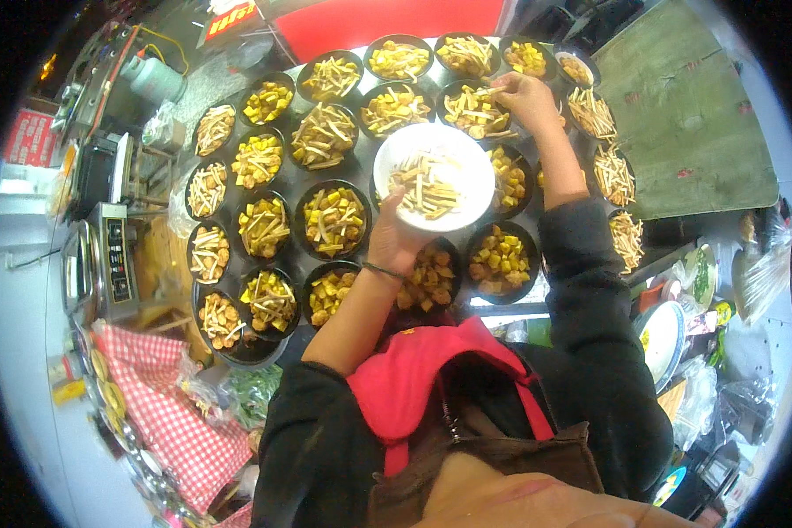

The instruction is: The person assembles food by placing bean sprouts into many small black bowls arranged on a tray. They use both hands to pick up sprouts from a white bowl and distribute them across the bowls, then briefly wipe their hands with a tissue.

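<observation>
My left hand (394, 236) grips the near-left rim of a white bowl (478, 176). Pale fry-like strips (431, 189) lie inside that bowl, which I hold above the middle of the table. Stretched out to the far side, my right hand (526, 99) has its fingertips pinched together at pale strips, over a black bowl (475, 132). That bowl holds yellow chunks and brown pieces with strips on top. Below my right forearm, another black bowl (504, 260) shows yellow and brown chunks without strips. The white bowl and my right arm partly hide some of the black bowls.
Several rows of filled black bowls (330, 220) cover the metal table. A greenish board (695, 114) lies at the right. Left of the table stand a gas cylinder (154, 79) and a boxy appliance (114, 260). A red checked cloth (172, 405) hangs near left.
</observation>
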The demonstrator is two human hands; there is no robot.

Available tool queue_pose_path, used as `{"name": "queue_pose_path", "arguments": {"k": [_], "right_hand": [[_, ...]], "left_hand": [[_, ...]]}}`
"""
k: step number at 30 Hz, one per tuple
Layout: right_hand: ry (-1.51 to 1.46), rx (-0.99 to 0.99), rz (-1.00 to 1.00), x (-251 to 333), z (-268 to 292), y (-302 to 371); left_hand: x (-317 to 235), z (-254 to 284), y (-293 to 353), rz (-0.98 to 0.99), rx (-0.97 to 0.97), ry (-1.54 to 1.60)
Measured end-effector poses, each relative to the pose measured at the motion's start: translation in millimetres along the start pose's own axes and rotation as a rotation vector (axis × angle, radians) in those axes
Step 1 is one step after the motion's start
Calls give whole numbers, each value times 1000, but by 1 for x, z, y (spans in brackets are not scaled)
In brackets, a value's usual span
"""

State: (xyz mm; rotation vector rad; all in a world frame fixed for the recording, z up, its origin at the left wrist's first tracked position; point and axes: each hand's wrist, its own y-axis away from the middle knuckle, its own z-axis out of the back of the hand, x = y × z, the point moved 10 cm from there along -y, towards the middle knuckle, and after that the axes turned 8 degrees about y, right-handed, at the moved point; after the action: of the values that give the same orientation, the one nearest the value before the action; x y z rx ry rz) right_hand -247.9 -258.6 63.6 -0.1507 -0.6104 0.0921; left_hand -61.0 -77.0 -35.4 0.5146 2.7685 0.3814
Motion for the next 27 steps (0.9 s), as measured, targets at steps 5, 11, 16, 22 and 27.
{"name": "queue_pose_path", "arguments": {"k": [5,11,16,22,27], "right_hand": [[47,-17,-22,-17,-8,-1],[-224,141,-113,-43,-15,62],[-178,222,-129,-57,-47,100],[-59,178,-178,-39,-21,124],[-410,274,15,54,-26,164]], "left_hand": [[-10,6,3,-56,-29,-20],[-32,13,14,-103,-34,-51],[-36,13,24,-124,-23,-103],[-25,13,42,-23,-45,-95],[-6,11,48,23,91,-126]]}}
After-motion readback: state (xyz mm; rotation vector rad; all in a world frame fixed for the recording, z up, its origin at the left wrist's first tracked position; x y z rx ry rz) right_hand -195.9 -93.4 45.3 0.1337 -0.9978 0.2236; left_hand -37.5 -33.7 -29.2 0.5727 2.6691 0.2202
